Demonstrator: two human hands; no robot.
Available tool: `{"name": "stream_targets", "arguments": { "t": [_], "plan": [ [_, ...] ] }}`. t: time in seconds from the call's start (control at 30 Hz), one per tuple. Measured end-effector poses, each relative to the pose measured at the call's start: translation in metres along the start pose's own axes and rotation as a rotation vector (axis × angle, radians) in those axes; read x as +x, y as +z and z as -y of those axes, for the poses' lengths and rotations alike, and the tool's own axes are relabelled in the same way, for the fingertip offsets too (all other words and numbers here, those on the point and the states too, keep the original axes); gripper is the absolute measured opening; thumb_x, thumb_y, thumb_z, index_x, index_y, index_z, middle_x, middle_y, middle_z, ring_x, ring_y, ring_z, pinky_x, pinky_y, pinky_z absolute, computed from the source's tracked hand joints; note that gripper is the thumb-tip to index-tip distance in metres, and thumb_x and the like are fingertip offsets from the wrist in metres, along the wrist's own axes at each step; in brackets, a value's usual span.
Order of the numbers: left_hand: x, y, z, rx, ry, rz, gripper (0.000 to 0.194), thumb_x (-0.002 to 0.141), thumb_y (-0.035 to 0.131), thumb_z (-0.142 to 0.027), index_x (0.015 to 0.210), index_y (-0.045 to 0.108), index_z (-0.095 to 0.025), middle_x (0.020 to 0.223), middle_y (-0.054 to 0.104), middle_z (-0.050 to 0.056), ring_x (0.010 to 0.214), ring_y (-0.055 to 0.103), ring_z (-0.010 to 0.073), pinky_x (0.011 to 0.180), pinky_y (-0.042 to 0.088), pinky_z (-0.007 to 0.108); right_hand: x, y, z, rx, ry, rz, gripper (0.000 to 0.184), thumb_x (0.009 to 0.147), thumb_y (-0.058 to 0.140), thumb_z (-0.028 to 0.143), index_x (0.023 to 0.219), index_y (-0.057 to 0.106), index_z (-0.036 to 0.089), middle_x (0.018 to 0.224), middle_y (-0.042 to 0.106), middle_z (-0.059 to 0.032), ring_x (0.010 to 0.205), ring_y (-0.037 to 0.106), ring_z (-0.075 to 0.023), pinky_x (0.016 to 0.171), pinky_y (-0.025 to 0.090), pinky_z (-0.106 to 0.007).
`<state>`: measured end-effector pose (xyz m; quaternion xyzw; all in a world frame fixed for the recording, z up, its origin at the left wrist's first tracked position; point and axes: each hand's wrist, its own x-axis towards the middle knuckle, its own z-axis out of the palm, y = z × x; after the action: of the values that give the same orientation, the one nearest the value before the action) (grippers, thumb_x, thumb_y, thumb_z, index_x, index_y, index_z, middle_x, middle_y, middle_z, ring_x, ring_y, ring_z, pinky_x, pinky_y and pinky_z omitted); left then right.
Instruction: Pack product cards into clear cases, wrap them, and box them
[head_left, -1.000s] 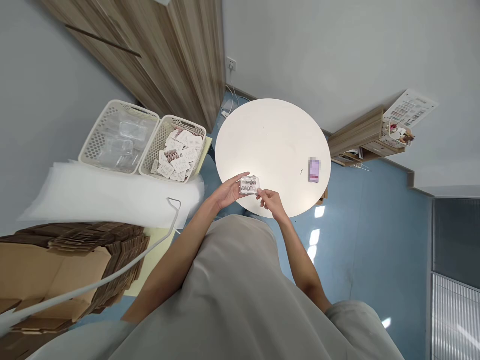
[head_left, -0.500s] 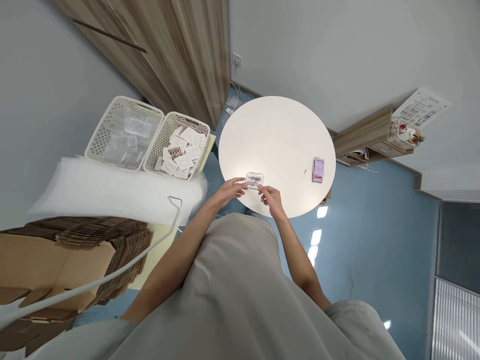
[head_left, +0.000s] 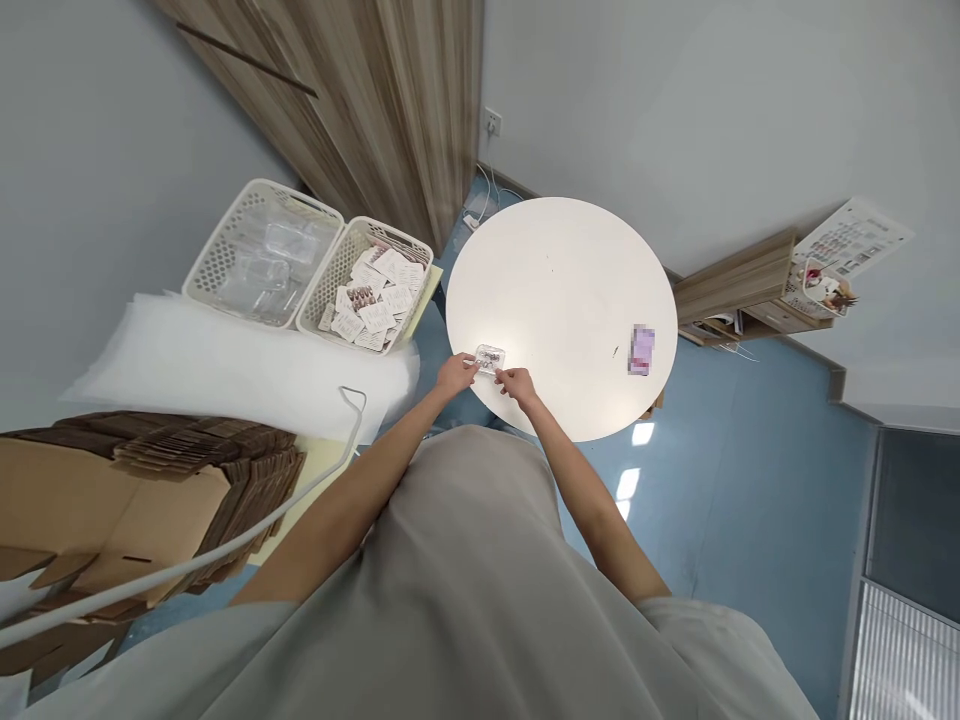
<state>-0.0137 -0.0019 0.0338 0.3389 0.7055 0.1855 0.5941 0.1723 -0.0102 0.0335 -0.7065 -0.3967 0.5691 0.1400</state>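
Note:
Near the front left edge of the round white table is a small clear plastic box, with rows of small dark pieces showing through it. My left hand pinches the box by its left side. At its lower right corner, my right hand is closed, with thumb and fingertips on the edge. What the dark pieces are is too small to make out. A pinkish-purple packet, blurred by pixels, lies toward the table's right side.
Left of the table stand a white basket of clear plastic boxes and a white basket of printed cards. Below them lie white foam sheets and folded brown cartons. A pale bent rod crosses the lower left.
Both hands and the plastic box have shifted slightly left across the table. My left fingers, earlier stretched along the box, are now drawn in, gripping its side. The camera view has shifted a little.

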Motion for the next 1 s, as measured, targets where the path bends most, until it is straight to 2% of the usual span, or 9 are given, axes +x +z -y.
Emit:
{"name": "stream_targets", "arguments": {
  "t": [0.1, 0.23, 0.33, 0.43, 0.57, 0.67, 0.8, 0.9, 1.0],
  "plan": [
    [0.016, 0.006, 0.007, 0.155, -0.049, -0.048, 0.032, 0.089, 0.079, -0.028, 0.119, 0.076, -0.017, 0.117, 0.081, 0.017, 0.121, 0.072, 0.0337, 0.107, 0.048, 0.038, 0.020, 0.014, -0.002, -0.089, 0.103, 0.013, 0.042, 0.097, 0.074, 0.032, 0.059, 0.064, 0.018, 0.067, 0.073, -0.0054, 0.050, 0.056, -0.0107, 0.050, 0.038, -0.024],
    [0.028, 0.009, 0.018, 0.183, -0.030, -0.078, 0.036, 0.088, 0.080, -0.030, 0.121, 0.076, -0.017, 0.129, 0.078, 0.019, 0.137, 0.063, 0.0361, 0.114, 0.045, 0.040, 0.031, 0.023, -0.006, -0.127, 0.141, 0.017, 0.039, 0.096, 0.074, 0.029, 0.061, 0.063, 0.018, 0.064, 0.071, -0.0041, 0.050, 0.057, -0.0110, 0.050, 0.039, -0.023],
    [0.030, 0.012, 0.021, 0.293, -0.017, -0.037, 0.045, 0.092, 0.073, -0.038, 0.133, 0.072, -0.019, 0.132, 0.078, 0.015, 0.135, 0.065, 0.0335, 0.110, 0.049, 0.038, 0.034, 0.022, -0.009, -0.187, 0.166, 0.018, 0.039, 0.099, 0.070, 0.029, 0.062, 0.064, 0.018, 0.057, 0.068, -0.0030, 0.049, 0.057, -0.0120, 0.051, 0.041, -0.023],
    [0.024, 0.011, 0.021, 0.470, -0.019, 0.045, 0.048, 0.099, 0.063, -0.036, 0.143, 0.066, -0.020, 0.134, 0.078, 0.012, 0.130, 0.069, 0.0301, 0.106, 0.052, 0.036, 0.029, 0.015, -0.011, -0.267, 0.173, 0.022, 0.042, 0.101, 0.066, 0.030, 0.061, 0.064, 0.018, 0.054, 0.066, -0.0035, 0.051, 0.058, -0.0136, 0.055, 0.043, -0.024],
    [0.001, -0.004, 0.034, 0.456, 0.072, 0.092, 0.047, 0.101, 0.059, -0.036, 0.146, 0.064, -0.021, 0.134, 0.078, 0.009, 0.123, 0.073, 0.0286, 0.103, 0.054, 0.035, 0.008, 0.002, -0.010, -0.351, 0.079, 0.057, 0.039, 0.104, 0.063, 0.037, 0.069, 0.068, 0.019, 0.072, 0.076, -0.0052, 0.060, 0.068, -0.0147, 0.063, 0.048, -0.024],
    [-0.026, -0.028, 0.059, 0.361, 0.127, -0.002, 0.043, 0.102, 0.058, -0.037, 0.142, 0.066, -0.023, 0.135, 0.077, 0.007, 0.117, 0.074, 0.0274, 0.101, 0.057, 0.035, -0.014, -0.003, -0.006, -0.398, -0.109, 0.106, 0.032, 0.104, 0.060, 0.041, 0.085, 0.075, 0.019, 0.096, 0.082, -0.0054, 0.063, 0.072, -0.0145, 0.073, 0.053, -0.026],
    [-0.064, -0.068, 0.100, 0.244, 0.116, -0.230, 0.043, 0.102, 0.056, -0.038, 0.142, 0.065, -0.024, 0.140, 0.073, 0.008, 0.108, 0.075, 0.0261, 0.101, 0.059, 0.039, -0.031, 0.004, 0.010, -0.419, -0.195, 0.174, 0.028, 0.102, 0.061, 0.042, 0.101, 0.078, 0.020, 0.111, 0.082, -0.0052, 0.061, 0.073, -0.0139, 0.080, 0.056, -0.029],
    [-0.079, -0.095, 0.127, 0.275, 0.084, -0.463, 0.045, 0.100, 0.056, -0.036, 0.142, 0.064, -0.021, 0.145, 0.067, 0.014, 0.119, 0.071, 0.0312, 0.110, 0.056, 0.047, -0.032, 0.026, 0.030, -0.468, -0.265, 0.254, 0.029, 0.101, 0.062, 0.045, 0.104, 0.078, 0.021, 0.108, 0.082, -0.0046, 0.063, 0.073, -0.0157, 0.081, 0.058, -0.031],
    [-0.081, -0.117, 0.149, 0.324, 0.045, -0.638, 0.047, 0.098, 0.057, -0.031, 0.143, 0.061, -0.019, 0.145, 0.062, 0.018, 0.137, 0.059, 0.0387, 0.117, 0.050, 0.054, -0.029, 0.059, 0.053, -0.530, -0.347, 0.320, 0.028, 0.100, 0.064, 0.045, 0.106, 0.078, 0.022, 0.106, 0.082, -0.0051, 0.077, 0.076, -0.0194, 0.085, 0.059, -0.032]
  ]
}}
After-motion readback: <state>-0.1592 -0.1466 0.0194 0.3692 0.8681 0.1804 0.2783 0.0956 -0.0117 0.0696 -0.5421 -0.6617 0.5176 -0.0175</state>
